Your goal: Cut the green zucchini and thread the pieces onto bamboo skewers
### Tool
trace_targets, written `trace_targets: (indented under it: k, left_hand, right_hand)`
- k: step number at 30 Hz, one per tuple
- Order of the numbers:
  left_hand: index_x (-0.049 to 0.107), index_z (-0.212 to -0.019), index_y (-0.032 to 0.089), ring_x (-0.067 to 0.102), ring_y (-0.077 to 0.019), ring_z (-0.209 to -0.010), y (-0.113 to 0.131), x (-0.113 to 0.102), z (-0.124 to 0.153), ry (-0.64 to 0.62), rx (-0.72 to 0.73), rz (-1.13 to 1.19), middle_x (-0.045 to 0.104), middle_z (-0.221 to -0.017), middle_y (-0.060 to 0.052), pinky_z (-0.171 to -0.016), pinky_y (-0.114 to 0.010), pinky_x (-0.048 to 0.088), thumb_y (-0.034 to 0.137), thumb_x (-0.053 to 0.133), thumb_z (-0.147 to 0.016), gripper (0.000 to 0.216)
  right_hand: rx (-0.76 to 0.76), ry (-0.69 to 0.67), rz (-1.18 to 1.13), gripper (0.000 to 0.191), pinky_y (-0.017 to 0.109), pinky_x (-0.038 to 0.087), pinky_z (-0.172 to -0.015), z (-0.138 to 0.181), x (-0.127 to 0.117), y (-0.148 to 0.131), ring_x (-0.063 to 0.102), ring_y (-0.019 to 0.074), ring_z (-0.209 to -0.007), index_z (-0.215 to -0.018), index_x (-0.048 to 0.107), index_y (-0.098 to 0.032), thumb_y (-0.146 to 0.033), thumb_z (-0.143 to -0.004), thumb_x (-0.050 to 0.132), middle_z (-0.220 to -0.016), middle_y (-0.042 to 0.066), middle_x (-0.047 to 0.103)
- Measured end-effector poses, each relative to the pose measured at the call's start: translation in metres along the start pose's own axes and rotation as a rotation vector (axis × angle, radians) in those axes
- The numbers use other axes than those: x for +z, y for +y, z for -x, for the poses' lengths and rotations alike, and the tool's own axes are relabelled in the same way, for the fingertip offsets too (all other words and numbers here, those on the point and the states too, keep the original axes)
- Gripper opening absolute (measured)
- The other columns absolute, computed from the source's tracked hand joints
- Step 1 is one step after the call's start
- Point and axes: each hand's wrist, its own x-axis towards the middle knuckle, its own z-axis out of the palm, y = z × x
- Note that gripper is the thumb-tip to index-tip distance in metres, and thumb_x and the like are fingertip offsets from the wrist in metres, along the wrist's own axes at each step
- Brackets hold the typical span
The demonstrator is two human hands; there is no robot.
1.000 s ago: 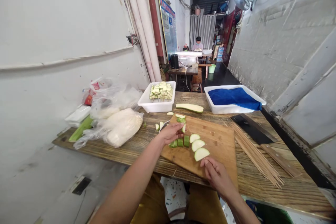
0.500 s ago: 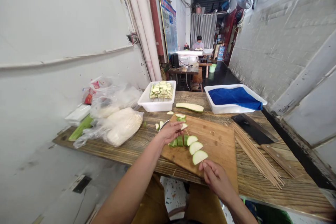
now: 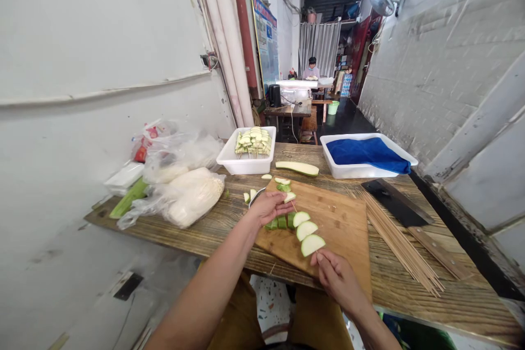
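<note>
My right hand (image 3: 337, 279) pinches the near end of a thin bamboo skewer that carries three pale green zucchini slices (image 3: 307, 229) above the wooden cutting board (image 3: 340, 224). My left hand (image 3: 267, 207) pinches a small zucchini piece (image 3: 289, 197) right at the skewer's far tip. Cut green chunks (image 3: 281, 222) lie on the board just under my left hand. A few more slices (image 3: 281, 181) rest at the board's far corner.
A white tub of finished zucchini skewers (image 3: 247, 164), a halved zucchini (image 3: 297, 168), a white tub with a blue cloth (image 3: 367, 151), a cleaver (image 3: 396, 205), a pile of bare skewers (image 3: 400, 240), plastic bags (image 3: 186, 191). A person sits far down the corridor (image 3: 311, 68).
My right hand drew back slightly toward me with the skewer. My left hand lifted a small zucchini piece to the skewer tip, and the slices now sit lined up on the stick.
</note>
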Motion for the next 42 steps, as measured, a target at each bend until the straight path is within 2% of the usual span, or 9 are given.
trace_targets:
  k: [12, 23, 27, 34, 42]
  left_hand:
    - [0.058, -0.073, 0.008, 0.066, -0.0214, -0.082, 0.0000, 0.0015, 0.0008, 0.010, 0.010, 0.002, 0.067, -0.082, -0.013, -0.077, -0.036, 0.054, 0.009, 0.062, -0.075, 0.005]
    - [0.058, -0.073, 0.007, 0.067, -0.0207, -0.078, 0.0002, 0.0003, -0.0007, 0.027, 0.015, 0.016, 0.068, -0.077, -0.012, -0.078, -0.038, 0.054, 0.007, 0.054, -0.080, 0.007]
    - [0.058, -0.074, 0.007, 0.067, -0.0207, -0.078, 0.0004, 0.0006, -0.0001, 0.040, 0.003, 0.010, 0.067, -0.079, -0.013, -0.078, -0.038, 0.054, 0.008, 0.058, -0.077, 0.003]
    - [0.059, -0.075, 0.008, 0.067, -0.0204, -0.077, -0.0012, 0.0001, -0.0009, 0.008, 0.007, -0.011, 0.068, -0.080, -0.013, -0.077, -0.038, 0.054, 0.008, 0.060, -0.076, 0.001]
    - [0.058, -0.081, 0.006, 0.067, -0.0225, -0.076, -0.0022, -0.0017, 0.0005, -0.017, -0.030, -0.052, 0.068, -0.081, -0.015, -0.075, -0.038, 0.054, 0.007, 0.062, -0.073, 0.009]
  right_hand:
    - [0.037, 0.007, -0.020, 0.040, 0.019, 0.017, -0.035, 0.0012, 0.0009, -0.0015, 0.022, 0.0055, -0.033, -0.075, 0.048, -0.019, -0.057, -0.083, 0.038, -0.042, -0.011, 0.029]
    - [-0.001, -0.006, -0.004, 0.040, 0.018, 0.017, -0.037, 0.0010, -0.0011, 0.0009, 0.025, 0.0066, -0.037, -0.076, 0.048, -0.018, -0.055, -0.084, 0.038, -0.043, -0.010, 0.030]
    - [0.011, -0.010, -0.007, 0.040, 0.018, 0.017, -0.036, 0.0011, -0.0013, 0.0003, 0.024, 0.0062, -0.036, -0.075, 0.048, -0.018, -0.056, -0.083, 0.038, -0.042, -0.010, 0.029]
    - [0.010, -0.007, 0.014, 0.040, 0.018, 0.017, -0.036, 0.0011, -0.0002, -0.0031, 0.025, 0.0065, -0.036, -0.074, 0.048, -0.019, -0.057, -0.082, 0.039, -0.042, -0.010, 0.030]
    - [0.025, -0.038, 0.023, 0.041, 0.019, 0.018, -0.036, -0.0003, -0.0040, 0.0006, 0.023, 0.0059, -0.033, -0.074, 0.048, -0.019, -0.057, -0.083, 0.038, -0.040, -0.011, 0.030]
